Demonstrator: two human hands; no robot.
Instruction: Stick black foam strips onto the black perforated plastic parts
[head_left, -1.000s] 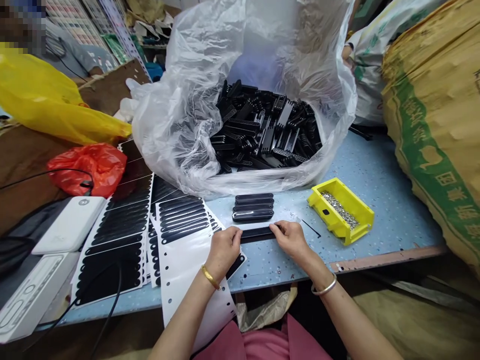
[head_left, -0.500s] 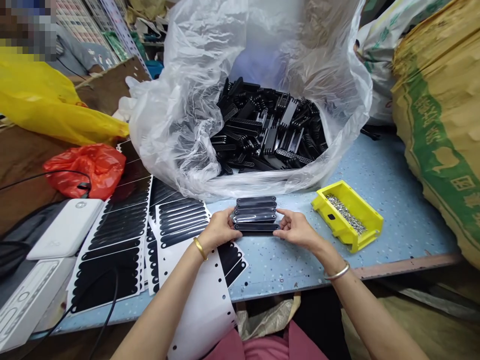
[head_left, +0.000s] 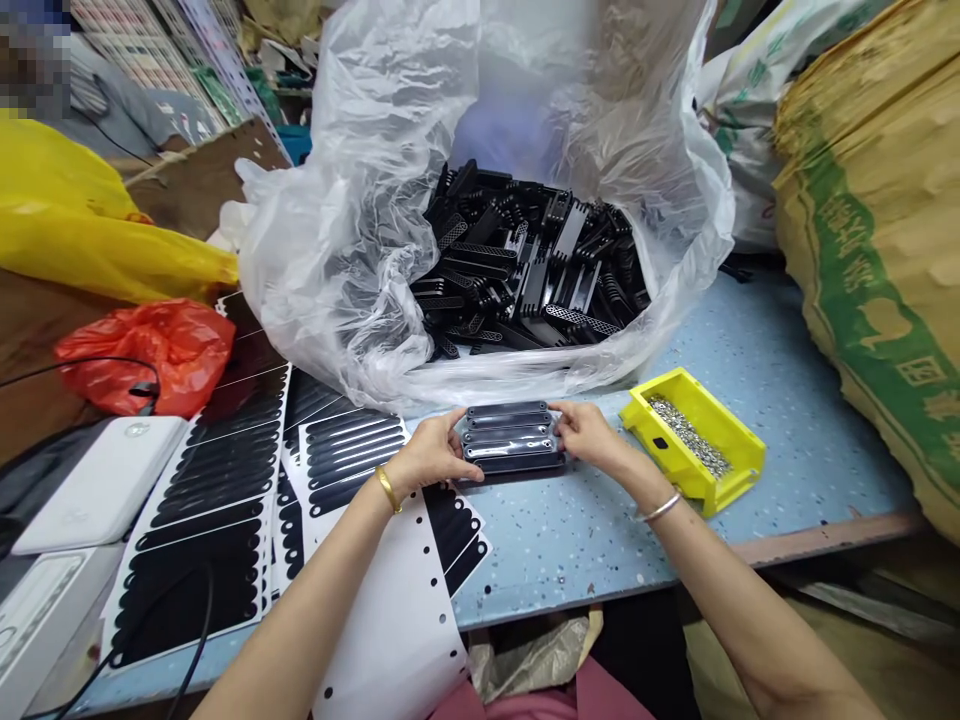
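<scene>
A row of several black oblong plastic parts (head_left: 513, 438) lies side by side on the blue speckled table (head_left: 600, 530). My left hand (head_left: 433, 453) presses its fingers against the row's left ends, and my right hand (head_left: 588, 434) presses against the right ends, so both hands squeeze the row between them. Behind it a big clear plastic bag (head_left: 360, 230) holds a heap of the same black parts (head_left: 525, 270). Left of my hands lie white sheets of black oblong stickers (head_left: 225, 470).
A yellow bin of small metal screws (head_left: 694, 437) stands right of my hands. A large yellow-green woven sack (head_left: 877, 220) fills the right side. A red bag (head_left: 146, 352), a yellow bag (head_left: 90, 220), white devices (head_left: 97, 490) and a black cable lie left.
I carried one black part up from in front of me to the row and set it at the near side. Both hands now clamp the row's ends.
</scene>
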